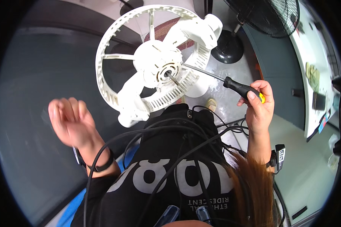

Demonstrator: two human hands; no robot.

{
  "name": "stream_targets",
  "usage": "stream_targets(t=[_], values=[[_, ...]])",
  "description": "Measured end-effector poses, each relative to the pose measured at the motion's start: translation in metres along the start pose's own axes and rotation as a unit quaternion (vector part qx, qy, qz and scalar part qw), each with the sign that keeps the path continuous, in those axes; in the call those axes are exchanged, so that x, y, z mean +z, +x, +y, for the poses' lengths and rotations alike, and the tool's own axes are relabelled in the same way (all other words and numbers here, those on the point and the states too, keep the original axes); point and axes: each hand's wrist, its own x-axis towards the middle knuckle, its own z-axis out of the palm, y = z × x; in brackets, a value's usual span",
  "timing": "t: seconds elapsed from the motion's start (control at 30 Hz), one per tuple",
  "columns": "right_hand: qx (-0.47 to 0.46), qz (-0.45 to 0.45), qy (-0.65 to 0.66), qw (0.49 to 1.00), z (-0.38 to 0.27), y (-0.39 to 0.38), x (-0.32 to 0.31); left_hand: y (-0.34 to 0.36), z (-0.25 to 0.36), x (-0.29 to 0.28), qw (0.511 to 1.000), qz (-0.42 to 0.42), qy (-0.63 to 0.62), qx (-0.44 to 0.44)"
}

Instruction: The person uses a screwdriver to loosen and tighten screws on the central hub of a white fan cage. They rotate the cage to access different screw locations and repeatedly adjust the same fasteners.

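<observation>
Here the right hand (258, 108) is closed around the black-and-yellow handle of a screwdriver (231, 84), its long shaft running left to the white motor housing (158, 62) at the middle of a white fan frame (113, 56). The left hand (70, 121) is raised well clear of the fan, fingers loosely spread and holding nothing, a little blurred. The frame seems to rest against the person's lap with no hand steadying it, so I judge it could tip or turn under the push of the tool. The tip might then slip off and scratch the plastic ribs. Black cables (170, 132) trail across the lap just below and could snag the handle.
</observation>
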Motion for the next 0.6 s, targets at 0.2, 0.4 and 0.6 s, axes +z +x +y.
stream_targets(t=[0.2, 0.4, 0.6], values=[[-0.008, -0.054, -0.031, 0.998, -0.006, 0.018, -0.008, -0.099, -0.047, 0.085, 0.853, -0.114, -0.065, -0.506], [-0.003, -0.102, -0.066, 0.993, -0.011, 0.035, -0.014, -0.091, -0.134, 0.127, 0.795, 0.102, -0.296, -0.519], [-0.009, -0.144, -0.100, 0.984, -0.022, 0.049, -0.015, -0.091, -0.154, 0.135, 0.774, 0.189, -0.384, -0.467]])
